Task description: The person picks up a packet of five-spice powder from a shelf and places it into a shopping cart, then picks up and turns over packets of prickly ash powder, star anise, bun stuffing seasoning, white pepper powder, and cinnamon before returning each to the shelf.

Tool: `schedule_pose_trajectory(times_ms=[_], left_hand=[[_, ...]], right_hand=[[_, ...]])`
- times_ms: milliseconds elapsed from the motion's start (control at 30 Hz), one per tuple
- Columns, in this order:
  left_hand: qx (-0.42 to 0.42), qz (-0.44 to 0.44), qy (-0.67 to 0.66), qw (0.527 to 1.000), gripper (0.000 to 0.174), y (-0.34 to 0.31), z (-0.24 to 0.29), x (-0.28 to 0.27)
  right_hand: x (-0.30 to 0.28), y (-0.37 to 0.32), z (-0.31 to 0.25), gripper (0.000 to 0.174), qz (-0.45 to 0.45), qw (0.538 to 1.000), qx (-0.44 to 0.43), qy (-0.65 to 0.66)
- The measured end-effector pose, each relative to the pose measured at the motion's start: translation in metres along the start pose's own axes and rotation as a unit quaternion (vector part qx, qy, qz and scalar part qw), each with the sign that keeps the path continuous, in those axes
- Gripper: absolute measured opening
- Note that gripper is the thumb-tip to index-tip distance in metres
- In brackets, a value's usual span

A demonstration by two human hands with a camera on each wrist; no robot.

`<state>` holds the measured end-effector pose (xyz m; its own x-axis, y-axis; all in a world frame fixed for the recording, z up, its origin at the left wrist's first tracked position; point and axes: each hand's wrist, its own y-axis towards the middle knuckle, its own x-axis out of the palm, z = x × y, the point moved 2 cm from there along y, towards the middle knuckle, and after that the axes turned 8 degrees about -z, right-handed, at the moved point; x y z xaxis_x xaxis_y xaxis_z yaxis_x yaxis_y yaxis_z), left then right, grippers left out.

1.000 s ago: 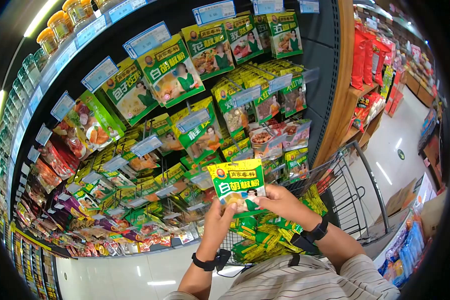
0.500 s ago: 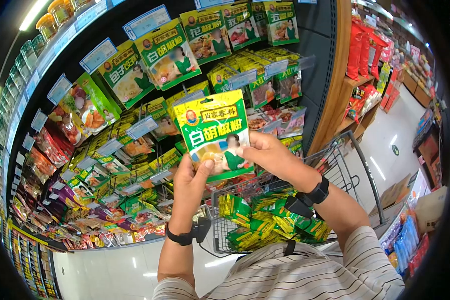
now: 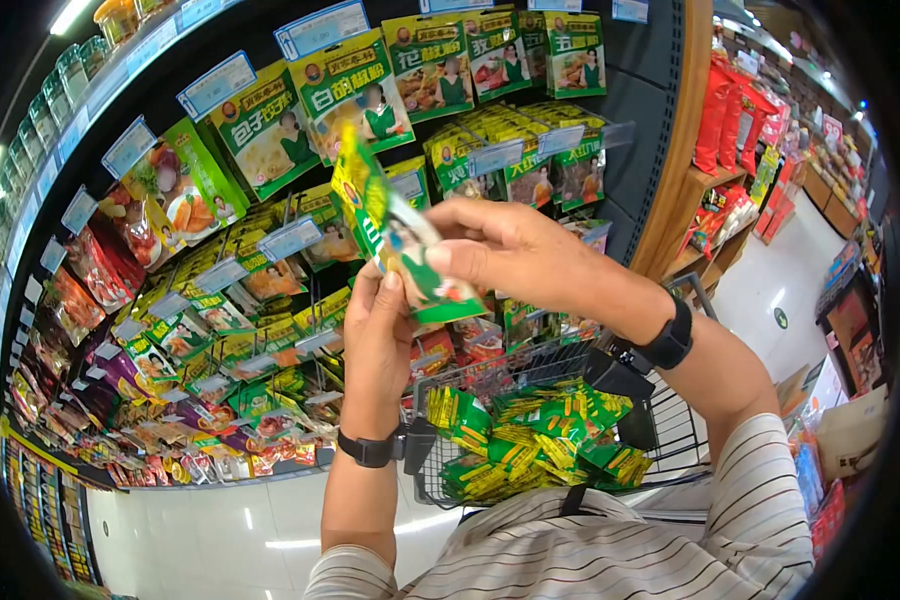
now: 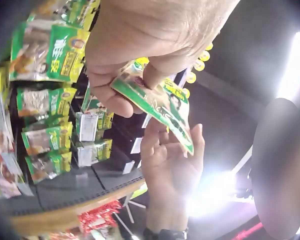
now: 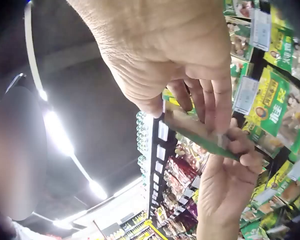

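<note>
A green and yellow packet of white pepper powder [image 3: 402,245] is tilted, its printed front turned partly aside and its upper part blurred. My left hand [image 3: 378,315] grips its lower edge, thumb across the front; in the left wrist view that thumb presses on the packet [image 4: 160,102] with the fingers underneath. My right hand [image 3: 510,250] holds the packet's right side, thumb over the front. In the right wrist view, the right hand [image 5: 175,55] reaches over the packet [image 5: 200,132], with the left hand [image 5: 227,182] on its far end.
Hanging seasoning packets [image 3: 355,95] fill the shelf rack in front, with price tags [image 3: 322,30] above them. Below my hands stands a wire shopping cart [image 3: 690,440] holding a heap of green and yellow packets [image 3: 530,440]. A wooden shelf edge [image 3: 675,140] rises on the right.
The packet has come up and left from over the cart, then turned from facing me to tilted side-on. My right hand has shifted left across its front.
</note>
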<state>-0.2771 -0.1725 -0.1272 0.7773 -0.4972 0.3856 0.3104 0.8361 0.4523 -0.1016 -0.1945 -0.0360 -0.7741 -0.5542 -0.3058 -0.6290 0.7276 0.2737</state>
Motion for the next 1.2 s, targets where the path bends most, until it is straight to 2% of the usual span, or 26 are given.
schedule_pose_trajectory(times_ms=[33, 100, 133, 167, 200, 233, 267, 333, 400, 633, 833, 933, 1100, 1200], left_hand=[[0.014, -0.015, -0.048, 0.999, 0.041, 0.001, 0.001, 0.004], [0.033, -0.036, -0.098, 0.994, 0.049, -0.003, 0.002, 0.014], [0.056, -0.029, -0.109, 0.992, 0.052, -0.006, 0.000, 0.019], [0.057, -0.025, -0.134, 0.989, 0.055, -0.008, 0.001, 0.020], [0.059, -0.021, -0.158, 0.986, 0.057, -0.010, 0.001, 0.021], [0.031, -0.006, -0.188, 0.982, 0.058, -0.011, -0.005, 0.022], [0.002, 0.010, -0.219, 0.976, 0.060, -0.014, -0.013, 0.024], [-0.049, 0.031, -0.269, 0.961, 0.061, -0.021, -0.027, 0.026], [-0.074, 0.015, -0.290, 0.954, 0.061, -0.027, -0.036, 0.023], [-0.092, -0.045, -0.300, 0.948, 0.060, -0.037, -0.053, 0.013], [-0.085, -0.086, -0.289, 0.950, 0.060, -0.033, -0.059, 0.006], [-0.100, -0.087, -0.325, 0.937, 0.059, -0.028, -0.058, 0.000], [-0.015, -0.141, -0.215, 0.966, 0.060, -0.025, -0.048, 0.004], [-0.022, -0.151, -0.197, 0.969, 0.061, -0.022, -0.044, 0.000]], right_hand=[[0.005, 0.000, -0.009, 0.039, -0.013, 1.000, -0.007, -0.019], [0.015, -0.002, -0.023, 0.050, -0.023, 0.966, -0.124, -0.228], [0.023, -0.005, -0.027, 0.055, -0.033, 0.951, -0.148, -0.269], [0.031, -0.011, -0.030, 0.055, -0.042, 0.949, -0.128, -0.284], [0.040, -0.015, -0.025, 0.056, -0.015, 0.928, -0.152, -0.340], [0.049, -0.019, -0.018, 0.057, 0.011, 0.902, -0.175, -0.395], [0.054, -0.022, -0.011, 0.058, 0.017, 0.895, -0.176, -0.410], [0.064, -0.027, 0.003, 0.061, 0.027, 0.883, -0.175, -0.435], [0.070, -0.031, 0.015, 0.062, 0.033, 0.882, -0.163, -0.440], [0.078, -0.041, 0.035, 0.060, 0.028, 0.864, -0.131, -0.486], [0.076, -0.041, 0.032, 0.058, 0.029, 0.864, -0.133, -0.484], [0.074, -0.039, 0.032, 0.058, 0.026, 0.856, -0.139, -0.497], [0.072, -0.034, 0.030, 0.056, 0.035, 0.857, -0.157, -0.489], [0.069, -0.030, 0.025, 0.053, 0.030, 0.861, -0.164, -0.481]])
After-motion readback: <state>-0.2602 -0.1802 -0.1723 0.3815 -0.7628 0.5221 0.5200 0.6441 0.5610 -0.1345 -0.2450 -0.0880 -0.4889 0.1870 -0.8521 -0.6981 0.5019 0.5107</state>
